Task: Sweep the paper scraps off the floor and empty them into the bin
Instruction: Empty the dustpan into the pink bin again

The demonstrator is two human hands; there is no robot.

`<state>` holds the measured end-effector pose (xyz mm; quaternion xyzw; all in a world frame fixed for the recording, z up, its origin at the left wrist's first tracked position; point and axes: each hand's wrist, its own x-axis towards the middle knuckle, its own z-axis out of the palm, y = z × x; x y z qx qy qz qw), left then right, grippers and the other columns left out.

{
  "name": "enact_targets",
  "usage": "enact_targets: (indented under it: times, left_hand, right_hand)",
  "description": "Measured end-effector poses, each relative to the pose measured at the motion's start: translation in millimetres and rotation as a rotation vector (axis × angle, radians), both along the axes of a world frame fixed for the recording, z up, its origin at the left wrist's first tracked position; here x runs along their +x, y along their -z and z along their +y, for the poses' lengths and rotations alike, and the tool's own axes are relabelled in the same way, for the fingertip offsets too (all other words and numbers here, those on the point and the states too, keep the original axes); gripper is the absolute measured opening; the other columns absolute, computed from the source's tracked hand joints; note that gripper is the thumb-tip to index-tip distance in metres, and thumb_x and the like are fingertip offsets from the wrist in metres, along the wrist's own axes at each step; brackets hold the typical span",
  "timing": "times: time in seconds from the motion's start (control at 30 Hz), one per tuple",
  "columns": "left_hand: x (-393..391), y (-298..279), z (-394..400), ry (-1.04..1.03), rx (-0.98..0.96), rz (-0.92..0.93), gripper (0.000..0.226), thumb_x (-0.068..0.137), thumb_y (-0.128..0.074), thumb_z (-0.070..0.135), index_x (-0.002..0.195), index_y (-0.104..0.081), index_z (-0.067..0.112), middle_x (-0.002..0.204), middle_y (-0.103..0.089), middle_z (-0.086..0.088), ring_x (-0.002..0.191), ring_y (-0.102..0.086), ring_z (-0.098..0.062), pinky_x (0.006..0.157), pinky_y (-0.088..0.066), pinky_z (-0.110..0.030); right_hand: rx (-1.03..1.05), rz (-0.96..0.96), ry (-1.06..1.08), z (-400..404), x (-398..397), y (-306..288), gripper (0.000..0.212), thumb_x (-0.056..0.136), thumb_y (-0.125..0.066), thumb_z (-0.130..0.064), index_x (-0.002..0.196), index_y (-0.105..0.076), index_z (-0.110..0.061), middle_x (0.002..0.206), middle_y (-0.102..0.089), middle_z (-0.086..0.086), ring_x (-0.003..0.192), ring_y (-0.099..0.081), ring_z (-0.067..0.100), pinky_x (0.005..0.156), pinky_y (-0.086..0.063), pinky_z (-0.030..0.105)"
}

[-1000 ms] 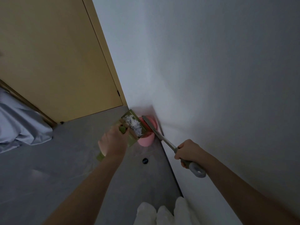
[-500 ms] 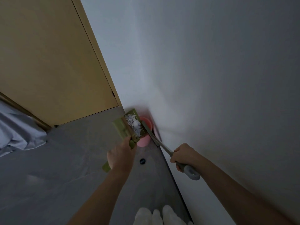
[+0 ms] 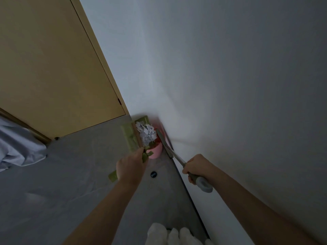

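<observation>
Green dustpan (image 3: 131,137) gripped by left hand (image 3: 130,167) tilts toward 1 o'clock over the pink bin (image 3: 156,151), paper scraps (image 3: 147,133) at its lip; right hand (image 3: 195,166) clutches the broom handle (image 3: 177,157).

You are looking down into a dim corner where a plain pale wall (image 3: 230,68) fills your right side and meets a narrower strip of the same wall beside a yellow-tan door (image 3: 49,68), shut in its matching frame (image 3: 99,55). The floor (image 3: 62,183) under you is smooth grey with soft sheen patches, and a dark skirting line (image 3: 187,191) runs along the foot of the right wall (a small round black fitting (image 3: 153,174) sits in the floor near it). At your far left a rumpled pale blue-grey cloth (image 3: 16,147) hangs down to the floor.
</observation>
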<state>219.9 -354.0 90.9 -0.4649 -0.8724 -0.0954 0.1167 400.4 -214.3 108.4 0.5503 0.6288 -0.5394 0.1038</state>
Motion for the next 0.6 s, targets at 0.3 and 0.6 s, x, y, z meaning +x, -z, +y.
enact_targets:
  times: [0.3,0.6]
  left_hand:
    - [-5,2,1,0.028,0.015,0.004,0.028,0.061,-0.095,0.024,0.08,-0.076,0.017,0.046,-0.057,-0.001,0.03,-0.051,-0.023,0.041,-0.033,-0.02]
    - [-3,5,-6,0.096,-0.002,0.009,0.029,0.059,-0.096,0.023,0.077,-0.075,0.015,0.043,-0.055,-0.002,0.03,-0.048,-0.023,0.033,-0.036,-0.022]
  right_hand:
    - [-0.099,0.096,0.143,-7,-13,0,0.009,0.075,-0.063,0.005,0.067,-0.059,0.006,0.051,-0.058,0.017,0.054,-0.058,0.029,0.054,-0.048,0.033]
    - [-0.16,0.153,0.227,-15,-13,-7,0.012,0.077,-0.061,0.01,0.066,-0.056,0.007,0.048,-0.054,0.013,0.045,-0.053,0.026,0.054,-0.047,0.033]
